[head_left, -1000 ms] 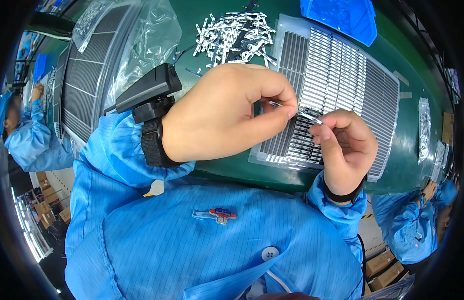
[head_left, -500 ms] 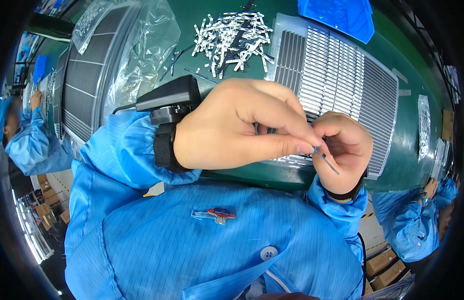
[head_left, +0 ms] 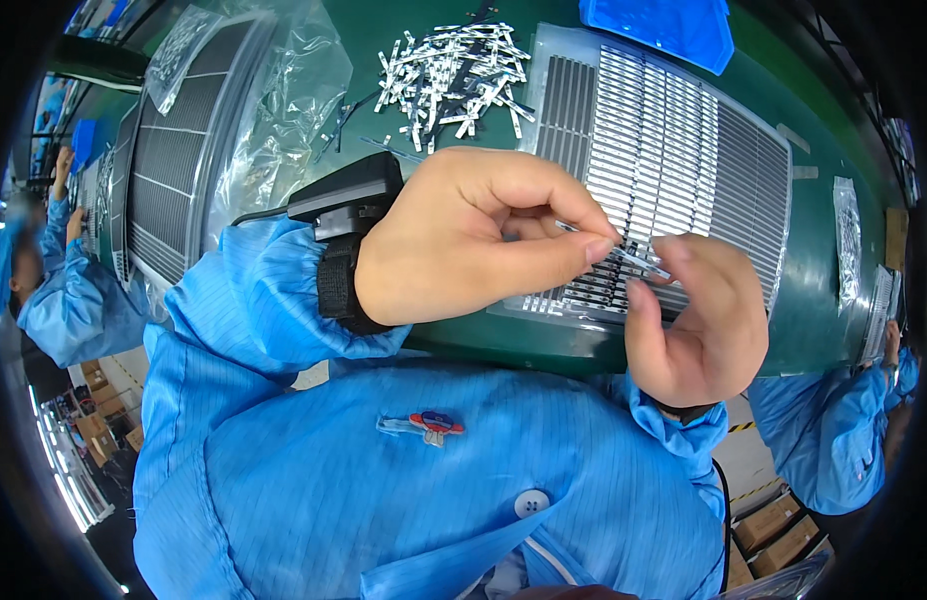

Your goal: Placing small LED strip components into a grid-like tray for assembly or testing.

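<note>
The left hand point(head_left: 473, 240) pinches one strip point(head_left: 640, 264) above one tray point(head_left: 755, 190); the right hand point(head_left: 708, 325), digits parted, is just beside the strip.

Over the tray point(head_left: 753, 190), the left hand point(head_left: 473, 235) covers part of the strip point(head_left: 640, 263); the right hand point(head_left: 708, 325) has blurred fingertips point(head_left: 671, 252). Beyond the tray, the bin point(head_left: 673, 25) is cut off by the top edge.

The bin point(head_left: 663, 28) is glossy plastic, the strips point(head_left: 448, 75) shiny, perhaps plastic.
</note>
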`<action>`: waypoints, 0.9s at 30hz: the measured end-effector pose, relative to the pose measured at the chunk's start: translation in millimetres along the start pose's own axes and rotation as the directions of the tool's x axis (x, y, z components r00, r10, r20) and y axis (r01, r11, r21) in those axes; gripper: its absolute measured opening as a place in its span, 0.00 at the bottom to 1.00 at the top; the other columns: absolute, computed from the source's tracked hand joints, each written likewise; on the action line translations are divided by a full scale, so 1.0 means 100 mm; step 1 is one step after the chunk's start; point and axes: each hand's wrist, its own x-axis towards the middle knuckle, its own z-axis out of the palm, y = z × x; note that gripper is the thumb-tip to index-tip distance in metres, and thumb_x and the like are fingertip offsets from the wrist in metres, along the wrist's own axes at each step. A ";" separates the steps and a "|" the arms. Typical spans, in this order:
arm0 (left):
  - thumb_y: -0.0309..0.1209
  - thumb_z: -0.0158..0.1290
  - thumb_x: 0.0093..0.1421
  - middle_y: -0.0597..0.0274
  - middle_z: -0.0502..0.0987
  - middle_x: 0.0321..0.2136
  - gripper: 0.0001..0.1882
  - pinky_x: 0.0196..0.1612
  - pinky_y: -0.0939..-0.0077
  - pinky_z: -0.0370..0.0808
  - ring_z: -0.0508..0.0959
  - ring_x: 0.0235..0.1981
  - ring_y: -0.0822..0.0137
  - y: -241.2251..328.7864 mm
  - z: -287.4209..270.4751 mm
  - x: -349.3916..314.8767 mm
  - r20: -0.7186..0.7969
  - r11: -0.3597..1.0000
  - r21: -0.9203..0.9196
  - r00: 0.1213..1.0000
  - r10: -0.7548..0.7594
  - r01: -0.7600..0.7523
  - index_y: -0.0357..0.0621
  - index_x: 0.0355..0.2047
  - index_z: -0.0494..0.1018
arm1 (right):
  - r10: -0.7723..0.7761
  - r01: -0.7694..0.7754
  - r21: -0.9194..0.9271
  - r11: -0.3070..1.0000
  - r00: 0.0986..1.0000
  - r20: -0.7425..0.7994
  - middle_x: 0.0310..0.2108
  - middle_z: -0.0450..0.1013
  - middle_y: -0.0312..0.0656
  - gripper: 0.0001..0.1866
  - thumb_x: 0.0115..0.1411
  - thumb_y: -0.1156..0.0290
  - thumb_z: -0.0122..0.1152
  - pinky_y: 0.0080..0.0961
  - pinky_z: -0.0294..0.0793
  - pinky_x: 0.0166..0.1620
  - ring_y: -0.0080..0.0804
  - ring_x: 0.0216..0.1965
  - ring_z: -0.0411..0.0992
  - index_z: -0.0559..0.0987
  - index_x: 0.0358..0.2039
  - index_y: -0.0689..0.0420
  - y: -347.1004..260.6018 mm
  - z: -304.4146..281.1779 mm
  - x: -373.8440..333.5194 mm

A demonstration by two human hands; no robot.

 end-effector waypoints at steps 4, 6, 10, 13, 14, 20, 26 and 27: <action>0.19 0.60 0.65 0.59 0.82 0.38 0.07 0.41 0.81 0.79 0.82 0.39 0.74 -0.03 0.04 0.02 0.036 0.989 0.149 0.999 0.020 -0.025 0.34 0.43 0.80 | 0.018 -0.013 -0.071 0.997 0.997 0.072 0.32 0.80 0.45 0.20 0.45 0.84 0.75 0.27 0.75 0.27 0.37 0.27 0.77 0.83 0.42 0.63 -0.04 -0.10 -0.04; 0.20 0.59 0.66 0.62 0.80 0.38 0.05 0.39 0.83 0.77 0.80 0.38 0.76 -0.02 0.08 0.04 0.050 0.989 0.143 0.998 -0.049 0.041 0.35 0.42 0.79 | 0.035 -0.029 -0.084 0.996 0.997 0.066 0.31 0.79 0.46 0.19 0.45 0.83 0.76 0.27 0.74 0.26 0.37 0.26 0.77 0.83 0.40 0.63 -0.07 -0.14 -0.03; 0.22 0.57 0.66 0.64 0.79 0.37 0.04 0.38 0.83 0.77 0.78 0.38 0.77 0.09 0.17 0.09 0.073 0.975 0.219 0.996 -0.052 0.035 0.37 0.41 0.77 | 0.020 -0.014 -0.073 0.997 0.997 0.075 0.30 0.79 0.45 0.16 0.47 0.83 0.74 0.26 0.73 0.24 0.36 0.23 0.75 0.83 0.39 0.64 -0.04 -0.23 -0.12; 0.25 0.58 0.65 0.64 0.79 0.38 0.07 0.36 0.84 0.76 0.78 0.38 0.78 0.20 0.22 0.15 0.221 0.866 0.482 0.975 0.024 -0.130 0.39 0.43 0.76 | 0.074 -0.070 -0.055 0.996 0.995 0.070 0.29 0.79 0.45 0.15 0.47 0.82 0.74 0.27 0.73 0.24 0.36 0.23 0.75 0.83 0.37 0.63 -0.03 -0.33 -0.13; 0.25 0.58 0.65 0.64 0.79 0.38 0.07 0.36 0.84 0.76 0.78 0.38 0.78 0.24 0.26 0.18 0.224 0.864 0.486 0.974 0.021 -0.131 0.39 0.43 0.76 | 0.089 -0.085 -0.061 0.994 0.994 0.056 0.29 0.79 0.45 0.14 0.47 0.83 0.74 0.28 0.73 0.25 0.36 0.23 0.75 0.83 0.37 0.63 -0.02 -0.37 -0.13; 0.24 0.59 0.65 0.66 0.81 0.35 0.06 0.29 0.85 0.75 0.79 0.33 0.80 0.31 0.45 0.39 0.234 0.897 0.434 0.972 -0.023 -0.083 0.38 0.42 0.76 | 0.178 -0.178 -0.025 0.984 0.984 0.000 0.28 0.79 0.44 0.11 0.49 0.85 0.71 0.29 0.75 0.28 0.38 0.25 0.77 0.82 0.35 0.62 0.11 -0.58 -0.21; 0.24 0.63 0.59 0.60 0.83 0.34 0.04 0.29 0.74 0.77 0.82 0.28 0.68 0.46 0.03 1.10 0.254 0.087 0.927 0.782 0.569 -0.364 0.41 0.35 0.81 | 0.456 -0.469 0.029 0.883 0.840 -0.294 0.32 0.79 0.45 0.05 0.59 0.86 0.65 0.21 0.73 0.35 0.29 0.30 0.76 0.81 0.36 0.67 0.31 -0.74 -0.50; 0.25 0.62 0.60 0.59 0.83 0.33 0.04 0.31 0.72 0.78 0.83 0.29 0.65 0.54 -0.04 1.24 0.293 -0.047 0.945 0.776 0.558 -0.323 0.42 0.36 0.82 | 0.453 -0.464 0.038 0.885 0.839 -0.301 0.32 0.79 0.45 0.05 0.59 0.86 0.65 0.21 0.73 0.35 0.29 0.30 0.76 0.81 0.36 0.67 0.35 -0.78 -0.51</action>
